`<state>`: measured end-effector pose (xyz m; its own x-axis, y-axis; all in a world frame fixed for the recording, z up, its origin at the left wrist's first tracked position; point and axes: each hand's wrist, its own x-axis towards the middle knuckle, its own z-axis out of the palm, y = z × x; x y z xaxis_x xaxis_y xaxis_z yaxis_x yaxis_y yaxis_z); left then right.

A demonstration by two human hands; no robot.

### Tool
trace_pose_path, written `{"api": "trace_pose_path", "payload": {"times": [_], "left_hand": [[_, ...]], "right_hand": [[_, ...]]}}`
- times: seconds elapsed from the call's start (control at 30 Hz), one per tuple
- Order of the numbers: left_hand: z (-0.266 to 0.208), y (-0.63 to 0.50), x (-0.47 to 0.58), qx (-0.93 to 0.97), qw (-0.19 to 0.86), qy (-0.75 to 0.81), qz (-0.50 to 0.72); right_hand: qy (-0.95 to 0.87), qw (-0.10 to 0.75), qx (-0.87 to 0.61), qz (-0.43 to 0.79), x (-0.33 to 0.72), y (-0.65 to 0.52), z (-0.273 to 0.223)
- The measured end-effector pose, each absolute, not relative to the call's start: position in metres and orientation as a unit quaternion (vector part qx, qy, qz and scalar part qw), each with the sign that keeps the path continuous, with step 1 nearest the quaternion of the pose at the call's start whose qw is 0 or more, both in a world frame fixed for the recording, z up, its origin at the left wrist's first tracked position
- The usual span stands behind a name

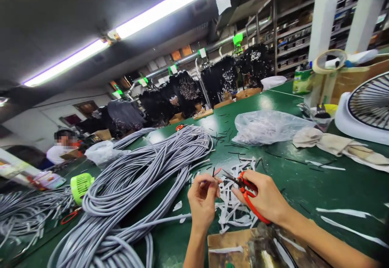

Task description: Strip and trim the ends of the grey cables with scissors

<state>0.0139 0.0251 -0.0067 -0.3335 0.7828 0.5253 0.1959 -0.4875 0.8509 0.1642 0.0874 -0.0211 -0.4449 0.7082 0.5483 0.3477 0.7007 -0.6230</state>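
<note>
My left hand (204,197) is closed in a pinch around the end of a grey cable (173,219), with thin red and black wires (216,172) sticking up past the fingertips. The grip itself is partly hidden by the fingers. My right hand (266,195) is wrapped round red-handled scissors (247,191), whose dark pointed blades look slightly apart and aim at the wires. Below and behind both hands lies a heap of white strips (226,207). To the left, a large coiled bundle of grey cables (146,170) lies on the green table (304,187).
A wooden block (227,239) sits at the front edge. A plastic bag (267,126), a cloth (340,144) and a fan (370,106) stand on the right. A small green fan (81,187) is at left. A person (62,148) sits farther back.
</note>
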Motion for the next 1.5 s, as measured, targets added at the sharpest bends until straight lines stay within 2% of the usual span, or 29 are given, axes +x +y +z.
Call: {"api": "trace_pose_path", "payload": {"times": [0.13,0.23,0.43,0.63,0.73,0.87,1.13,1.37,1.5], "left_hand": [[-0.01,0.022,0.014,0.605,0.119,0.497,0.61],[-0.01,0.021,0.015,0.632,0.083,0.521,0.568],[-0.009,0.021,0.015,0.649,0.059,0.523,0.55],[-0.014,0.021,0.013,0.656,0.079,0.506,0.554],[-0.013,0.022,0.014,0.635,0.125,0.515,0.561],[-0.006,0.022,0.017,0.563,0.247,0.525,0.589],[-0.006,0.04,0.004,0.451,0.447,0.475,0.609],[0.0,-0.002,0.014,0.384,0.535,0.416,0.627],[-0.024,-0.078,0.033,0.408,0.581,0.381,0.592]], "right_hand": [[-0.84,0.397,-0.325,0.178,0.164,0.088,-0.023],[-0.846,0.392,-0.325,0.16,0.164,0.087,-0.022],[-0.864,0.357,-0.331,0.129,0.165,0.088,-0.022],[-0.879,0.335,-0.326,0.097,0.168,0.089,-0.024],[-0.882,0.338,-0.323,0.065,0.169,0.088,-0.026],[-0.882,0.35,-0.313,0.043,0.168,0.086,-0.028],[-0.847,0.359,-0.373,0.121,0.167,0.103,-0.029],[-0.829,0.25,-0.497,0.062,0.178,0.12,-0.018],[-0.841,0.207,-0.497,0.058,0.179,0.119,-0.018]]}}
